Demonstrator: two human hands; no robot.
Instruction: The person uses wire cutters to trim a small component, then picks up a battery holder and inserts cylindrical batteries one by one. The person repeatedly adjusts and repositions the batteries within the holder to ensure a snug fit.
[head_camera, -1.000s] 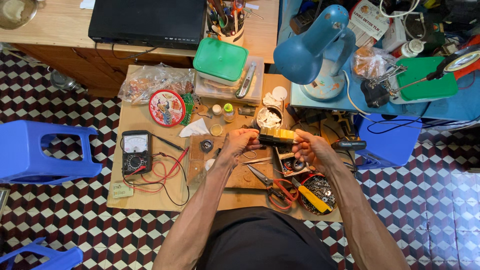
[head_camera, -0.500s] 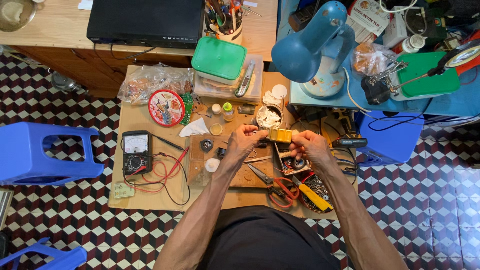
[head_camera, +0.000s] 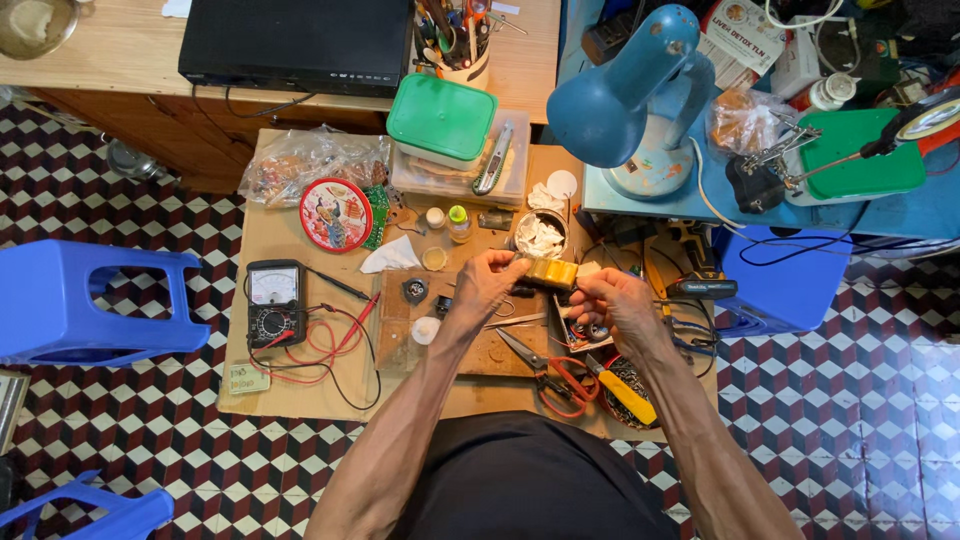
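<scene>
My left hand (head_camera: 487, 283) and right hand (head_camera: 612, 300), each grip closed, hold the small yellow block (head_camera: 551, 272) between them above the desk (head_camera: 300, 390), its long axis running left to right, the left fingertips pinching its near end.

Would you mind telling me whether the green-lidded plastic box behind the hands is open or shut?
Shut: the green lid sits flat over the clear plastic box, covering its top.

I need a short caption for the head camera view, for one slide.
Both hands, left hand and right hand, hold a small yellow block above a cluttered workboard, beside a multimeter.
</scene>
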